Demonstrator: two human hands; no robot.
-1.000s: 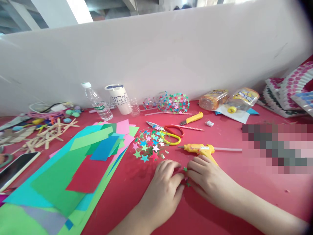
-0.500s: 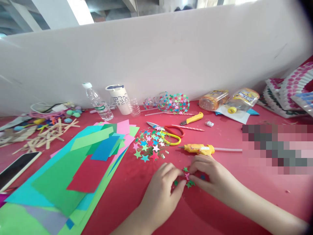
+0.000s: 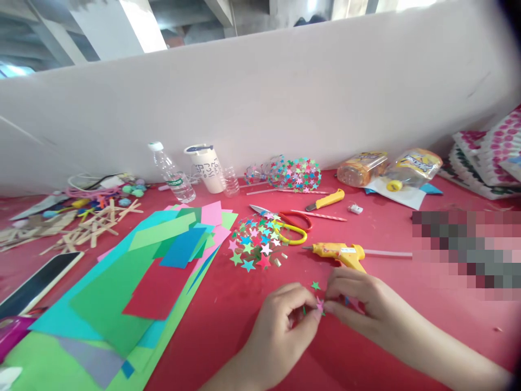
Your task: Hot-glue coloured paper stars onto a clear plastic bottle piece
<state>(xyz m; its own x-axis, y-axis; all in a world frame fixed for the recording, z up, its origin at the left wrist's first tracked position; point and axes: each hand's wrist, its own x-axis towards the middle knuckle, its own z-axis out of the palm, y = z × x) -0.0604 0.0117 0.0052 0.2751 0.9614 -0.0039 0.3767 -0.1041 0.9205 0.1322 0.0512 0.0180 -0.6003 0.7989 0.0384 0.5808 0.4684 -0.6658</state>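
Observation:
A small pink star [image 3: 319, 306] is pinched between the fingertips of my left hand [image 3: 283, 326] and my right hand [image 3: 360, 301], just over the red table. Both hands are closed, thumb against fingers. A green star [image 3: 315, 285] lies just beyond the fingertips, and other little stars are partly hidden under the hands. Farther off sits a heap of colourful stars [image 3: 248, 248]. Scissors with red and yellow handles [image 3: 295, 239] lie against that heap. A yellow glue gun [image 3: 337, 251] with a clear glue stick rests beyond my right hand.
Coloured paper sheets [image 3: 109, 304] spread over the left, beside a phone [image 3: 40, 282] and wooden sticks [image 3: 97, 225]. Along the white wall [image 3: 260, 103] stand a water bottle [image 3: 173, 174], a white cup [image 3: 207, 171] and a star-covered bottle [image 3: 299, 174]. A yellow utility knife [image 3: 328, 200] lies behind the scissors.
My fingertips have closed together on the pink star and lifted it slightly; green stars beneath are now mostly covered. The whole view has shifted slightly, so things appear farther right.

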